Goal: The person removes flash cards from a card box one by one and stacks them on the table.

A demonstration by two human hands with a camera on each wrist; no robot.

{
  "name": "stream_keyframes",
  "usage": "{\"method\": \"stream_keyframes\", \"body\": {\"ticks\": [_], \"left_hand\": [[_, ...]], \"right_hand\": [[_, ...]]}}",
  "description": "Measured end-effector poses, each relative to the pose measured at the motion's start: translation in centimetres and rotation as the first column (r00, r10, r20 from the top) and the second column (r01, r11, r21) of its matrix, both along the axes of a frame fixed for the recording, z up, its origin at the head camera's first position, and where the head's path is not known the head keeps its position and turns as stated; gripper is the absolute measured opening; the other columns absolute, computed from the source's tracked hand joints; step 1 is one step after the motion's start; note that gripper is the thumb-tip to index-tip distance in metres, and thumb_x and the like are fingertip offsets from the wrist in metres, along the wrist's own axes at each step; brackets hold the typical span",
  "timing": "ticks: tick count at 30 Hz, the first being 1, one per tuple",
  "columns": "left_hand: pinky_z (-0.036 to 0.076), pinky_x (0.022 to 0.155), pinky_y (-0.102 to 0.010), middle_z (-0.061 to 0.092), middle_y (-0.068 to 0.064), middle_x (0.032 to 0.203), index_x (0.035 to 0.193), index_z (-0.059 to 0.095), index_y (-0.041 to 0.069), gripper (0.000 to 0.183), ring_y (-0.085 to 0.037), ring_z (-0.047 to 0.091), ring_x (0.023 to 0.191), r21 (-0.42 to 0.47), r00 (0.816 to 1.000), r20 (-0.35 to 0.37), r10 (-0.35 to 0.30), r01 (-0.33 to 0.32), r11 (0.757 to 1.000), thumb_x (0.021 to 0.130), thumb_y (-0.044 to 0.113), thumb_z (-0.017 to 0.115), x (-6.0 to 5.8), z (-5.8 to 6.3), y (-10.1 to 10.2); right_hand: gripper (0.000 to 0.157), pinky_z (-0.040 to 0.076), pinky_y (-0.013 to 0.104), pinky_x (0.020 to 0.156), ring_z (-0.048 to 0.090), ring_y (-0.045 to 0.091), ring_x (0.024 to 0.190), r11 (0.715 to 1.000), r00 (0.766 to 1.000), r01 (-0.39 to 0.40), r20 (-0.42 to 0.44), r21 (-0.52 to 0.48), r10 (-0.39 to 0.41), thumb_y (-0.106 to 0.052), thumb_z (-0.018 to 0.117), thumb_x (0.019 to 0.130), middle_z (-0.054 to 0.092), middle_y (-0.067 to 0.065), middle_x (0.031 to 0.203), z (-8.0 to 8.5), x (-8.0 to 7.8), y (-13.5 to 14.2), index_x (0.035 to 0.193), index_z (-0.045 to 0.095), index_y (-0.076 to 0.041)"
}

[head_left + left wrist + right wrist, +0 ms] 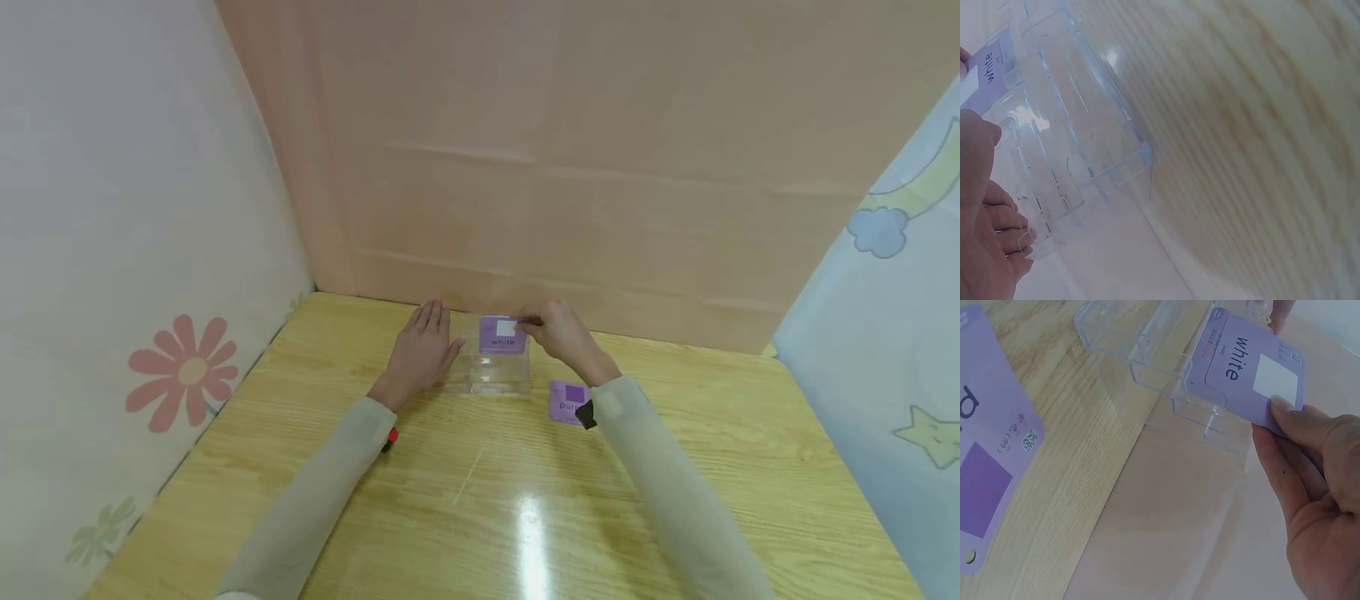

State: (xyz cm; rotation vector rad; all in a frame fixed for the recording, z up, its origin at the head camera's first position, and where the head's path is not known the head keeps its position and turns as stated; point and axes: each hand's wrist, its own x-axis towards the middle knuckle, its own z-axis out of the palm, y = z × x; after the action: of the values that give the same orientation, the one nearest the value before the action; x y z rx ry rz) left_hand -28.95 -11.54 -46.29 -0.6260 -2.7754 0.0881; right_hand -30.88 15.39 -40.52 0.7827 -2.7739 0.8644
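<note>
A clear stepped plastic card holder (500, 377) stands on the table near the back wall. In its upper tier sits a purple card with the word "white" (493, 341) and a white square. My right hand (564, 335) pinches the card's right edge, thumb (1291, 419) on the printed face and fingers behind. At the holder's left side rests my left hand (422, 354), its fingers straight and pointing toward the wall, the thumb spread toward the holder. The left wrist view shows those fingers (1007, 234) right at the holder's clear side.
Right of the holder, below my right wrist, a second purple card (564, 400) with a purple square lies on the wooden table (420, 517). Behind, a plain pinkish-tan sheet (600, 208) hangs to the table's back edge. Patterned panels (187, 250) flank both sides.
</note>
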Motion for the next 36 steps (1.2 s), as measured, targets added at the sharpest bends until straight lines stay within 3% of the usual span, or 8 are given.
{"method": "stream_keyframes", "body": {"ticks": [7, 22, 28, 36], "left_hand": [[0.028, 0.133, -0.047, 0.036, -0.028, 0.166, 0.159, 0.033, -0.011, 0.074, -0.038, 0.033, 0.159, -0.001, 1.000, -0.009, -0.001, 0.000, 1.000, 0.114, 0.046, 0.036, -0.2, 0.2, -0.2], [0.026, 0.133, -0.047, 0.033, -0.028, 0.168, 0.159, 0.033, -0.011, 0.074, -0.038, 0.031, 0.160, 0.012, 0.999, 0.034, -0.013, 0.013, 1.000, 0.114, 0.047, 0.035, 0.0, 0.3, -0.2], [0.028, 0.133, -0.047, 0.037, -0.027, 0.167, 0.160, 0.033, -0.010, 0.074, -0.038, 0.033, 0.159, 0.010, 1.000, 0.024, 0.002, -0.002, 1.000, 0.114, 0.048, 0.036, -0.1, 0.4, -0.2], [0.029, 0.132, -0.046, 0.036, -0.027, 0.166, 0.159, 0.034, -0.010, 0.073, -0.037, 0.034, 0.159, 0.018, 1.000, 0.024, -0.002, 0.002, 1.000, 0.114, 0.048, 0.035, -0.2, 0.3, -0.1]], "right_hand": [[0.020, 0.066, 0.040, 0.084, 0.080, 0.029, 0.097, 0.998, 0.999, -0.036, -0.009, 0.048, 0.037, -0.005, 0.072, 0.098, 0.080, 0.017, 0.114, 0.7, -0.4, -0.2, 0.116, 0.080, -0.003], [0.019, 0.066, 0.042, 0.089, 0.079, 0.029, 0.101, 0.991, 0.995, -0.065, 0.084, 0.118, 0.055, -0.007, 0.069, 0.101, 0.080, 0.016, 0.114, 1.7, -0.3, -0.2, 0.117, 0.079, -0.002], [0.018, 0.065, 0.045, 0.090, 0.079, 0.031, 0.102, 0.995, 0.990, -0.065, 0.127, 0.075, 0.055, -0.010, 0.072, 0.099, 0.081, 0.016, 0.110, 1.9, -0.9, -0.2, 0.113, 0.080, -0.002], [0.017, 0.063, 0.050, 0.096, 0.077, 0.033, 0.105, 1.000, 0.979, -0.005, 0.206, -0.024, 0.009, -0.016, 0.073, 0.100, 0.081, 0.015, 0.110, 1.4, -0.9, 0.1, 0.111, 0.080, -0.004]]}}
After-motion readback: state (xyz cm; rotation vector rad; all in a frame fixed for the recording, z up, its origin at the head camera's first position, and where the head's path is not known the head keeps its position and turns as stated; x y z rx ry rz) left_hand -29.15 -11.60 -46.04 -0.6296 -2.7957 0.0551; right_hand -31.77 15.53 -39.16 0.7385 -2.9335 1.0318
